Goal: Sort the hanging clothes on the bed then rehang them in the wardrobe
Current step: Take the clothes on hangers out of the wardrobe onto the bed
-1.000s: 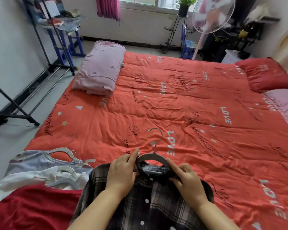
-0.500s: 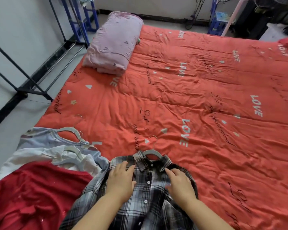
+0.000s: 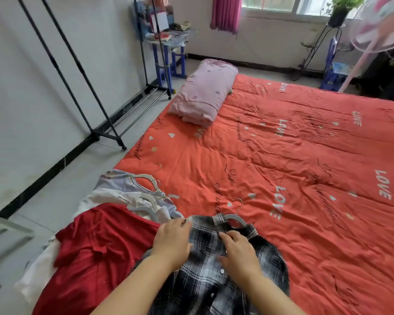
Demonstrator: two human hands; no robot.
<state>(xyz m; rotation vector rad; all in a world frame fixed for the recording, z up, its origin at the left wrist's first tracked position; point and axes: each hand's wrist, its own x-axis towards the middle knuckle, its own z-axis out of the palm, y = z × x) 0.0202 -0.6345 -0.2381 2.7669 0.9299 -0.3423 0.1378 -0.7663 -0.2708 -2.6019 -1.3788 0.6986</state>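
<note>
A black-and-white plaid shirt (image 3: 205,283) lies flat on the red bed cover (image 3: 293,169), its grey hanger (image 3: 236,218) poking out at the collar. My left hand (image 3: 172,239) rests with relaxed fingers on the shirt's left shoulder. My right hand (image 3: 240,252) lies flat on the button placket just below the collar. Left of the shirt sits a pile of hung clothes: a red garment (image 3: 96,255) on top, a white one (image 3: 114,197) and a pale lilac one (image 3: 123,181) beneath, with their grey hangers (image 3: 146,201) showing.
A black clothes rail (image 3: 84,87) stands along the left wall on the tiled floor. A folded pink quilt (image 3: 205,92) lies at the bed's far left corner. A blue desk (image 3: 168,55), a plant stand and a pink fan (image 3: 378,30) stand at the back.
The hanger went from lying exposed above the collar to sitting inside the shirt. My hands moved from the hanger down onto the shirt front, and my view swung left and up.
</note>
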